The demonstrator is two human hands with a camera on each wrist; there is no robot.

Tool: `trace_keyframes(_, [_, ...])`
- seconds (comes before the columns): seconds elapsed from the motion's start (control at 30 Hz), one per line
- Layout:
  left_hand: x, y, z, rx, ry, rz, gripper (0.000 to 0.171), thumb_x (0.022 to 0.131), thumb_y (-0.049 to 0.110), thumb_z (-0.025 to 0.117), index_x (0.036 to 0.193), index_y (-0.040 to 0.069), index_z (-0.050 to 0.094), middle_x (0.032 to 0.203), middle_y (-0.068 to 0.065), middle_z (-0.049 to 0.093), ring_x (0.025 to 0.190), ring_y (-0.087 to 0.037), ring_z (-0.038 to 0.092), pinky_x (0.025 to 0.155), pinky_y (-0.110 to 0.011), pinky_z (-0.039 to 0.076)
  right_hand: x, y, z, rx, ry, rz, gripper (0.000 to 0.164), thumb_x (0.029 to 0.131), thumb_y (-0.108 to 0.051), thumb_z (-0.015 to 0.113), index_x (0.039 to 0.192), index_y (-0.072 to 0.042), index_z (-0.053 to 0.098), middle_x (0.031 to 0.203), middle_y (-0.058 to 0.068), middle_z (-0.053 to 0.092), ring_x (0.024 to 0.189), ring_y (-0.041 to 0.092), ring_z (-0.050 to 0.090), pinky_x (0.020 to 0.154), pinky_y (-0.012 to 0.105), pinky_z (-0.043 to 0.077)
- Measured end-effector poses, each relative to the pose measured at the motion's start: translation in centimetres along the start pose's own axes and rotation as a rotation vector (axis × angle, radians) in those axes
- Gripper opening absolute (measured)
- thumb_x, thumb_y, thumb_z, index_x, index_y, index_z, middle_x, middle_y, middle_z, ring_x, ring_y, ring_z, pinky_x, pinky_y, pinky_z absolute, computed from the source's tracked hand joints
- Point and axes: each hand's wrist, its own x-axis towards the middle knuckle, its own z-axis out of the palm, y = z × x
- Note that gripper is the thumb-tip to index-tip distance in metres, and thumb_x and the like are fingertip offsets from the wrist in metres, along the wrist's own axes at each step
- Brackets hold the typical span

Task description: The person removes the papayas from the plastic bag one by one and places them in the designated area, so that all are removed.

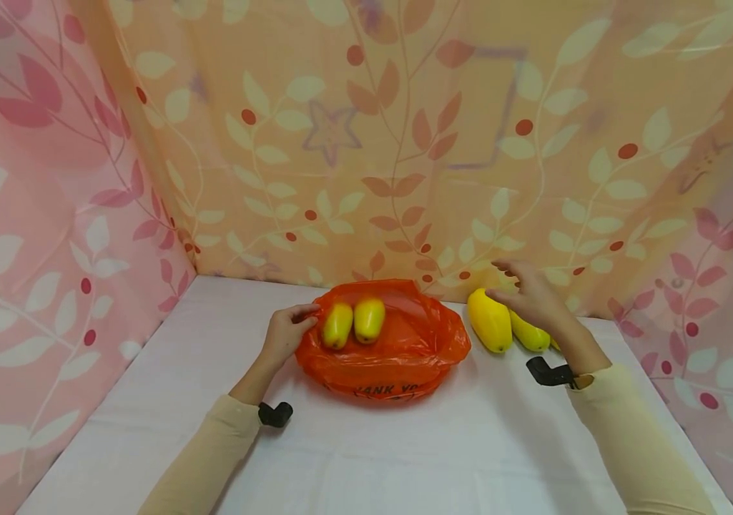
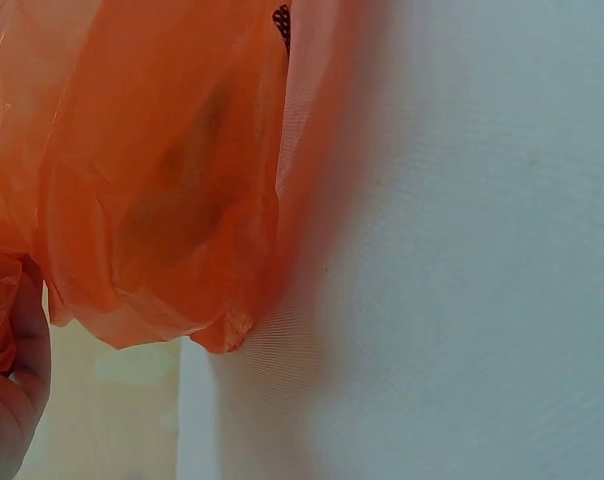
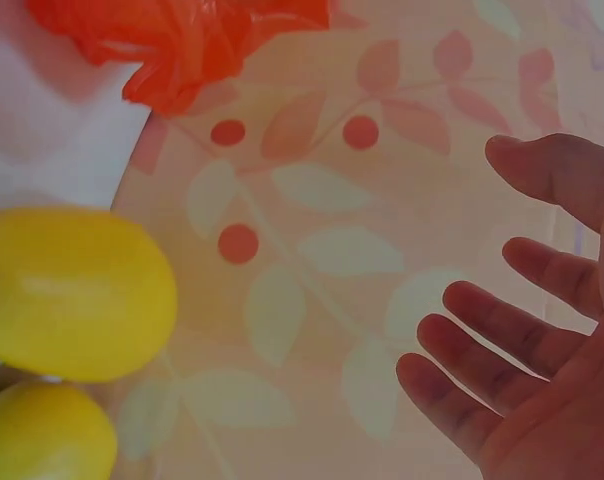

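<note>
An orange plastic bag [image 1: 417, 357] with black print lies opened on the table. Two yellow mangoes [image 1: 369, 320] sit side by side in its mouth. At the bag's left rim, my left hand [image 1: 284, 332] pinches the plastic; the left wrist view shows the film gathered at its fingers [image 2: 30, 335]. To the right of the bag, my right hand [image 1: 535, 297] hovers over a large yellow mango [image 1: 490, 323], fingers spread and holding nothing. Beside that fruit lies a second mango [image 1: 529, 334], and a third is mostly hidden behind my wrist.
A white cloth covers the table [image 1: 353, 458]. Close behind the bag and fruit hangs a leaf-patterned curtain [image 1: 392, 143]. Pink patterned curtains [image 1: 38, 214] enclose the left and right sides.
</note>
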Motion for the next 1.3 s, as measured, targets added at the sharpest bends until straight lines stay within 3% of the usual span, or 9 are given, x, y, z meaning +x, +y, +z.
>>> trace_keyframes(0.23, [0.2,0.0,-0.1,0.021,0.015,0.009,0.028,0.091,0.006,0.065,0.118,0.002,0.069,0.120,-0.019,0.068,0.115,-0.031,0.060,0.099,-0.042,0.052,1.2,-2.4,1.3,-0.076,-0.043,-0.076,0.060,0.091,-0.025,0.068,0.142,-0.004,0.045,0.140,0.024,0.049,0.126,0.044,0.045,0.103,0.063,0.042])
trace_keyframes(0.57, [0.3,-0.1,-0.3,0.021,0.015,-0.005,0.029,0.091,0.006,0.064,0.119,0.003,0.069,0.122,-0.018,0.067,0.115,-0.029,0.060,0.100,-0.043,0.051,2.8,-5.1,3.9,-0.051,-0.086,-0.208,0.054,0.088,-0.022,0.072,0.136,-0.007,0.052,0.135,0.018,0.053,0.122,0.037,0.049,0.099,0.057,0.049])
trace_keyframes(0.77, [0.3,-0.2,-0.2,0.011,0.008,-0.010,0.029,0.092,0.006,0.063,0.120,0.003,0.069,0.123,-0.018,0.067,0.117,-0.029,0.059,0.101,-0.044,0.051,3.5,-6.7,5.2,-0.101,-0.106,-0.290,0.051,0.086,-0.016,0.072,0.134,-0.008,0.055,0.128,0.016,0.058,0.118,0.035,0.053,0.099,0.053,0.049])
trace_keyframes(0.93, [0.3,-0.1,-0.1,0.022,0.011,-0.008,0.029,0.092,0.006,0.063,0.120,0.004,0.069,0.123,-0.018,0.067,0.116,-0.030,0.059,0.102,-0.044,0.050,4.0,-7.5,6.4,-0.115,-0.164,-0.273,0.051,0.085,-0.017,0.075,0.131,-0.007,0.055,0.140,0.018,0.050,0.123,0.037,0.051,0.100,0.054,0.049])
trace_keyframes(1.13, [0.3,-0.1,-0.1,0.025,0.004,-0.018,0.030,0.092,0.006,0.062,0.121,0.003,0.068,0.124,-0.018,0.066,0.117,-0.030,0.059,0.102,-0.044,0.050,4.7,-7.8,7.9,-0.181,-0.165,-0.331,0.051,0.085,-0.022,0.075,0.131,-0.009,0.057,0.129,0.014,0.058,0.115,0.033,0.055,0.097,0.050,0.050])
trace_keyframes(1.3, [0.4,0.1,0.0,0.021,0.007,-0.016,0.029,0.092,0.006,0.063,0.120,0.002,0.068,0.122,-0.019,0.067,0.115,-0.030,0.060,0.101,-0.043,0.051,5.3,-8.1,9.2,-0.190,-0.217,-0.334,0.051,0.087,-0.023,0.072,0.133,-0.010,0.056,0.133,0.012,0.057,0.122,0.031,0.053,0.103,0.049,0.047])
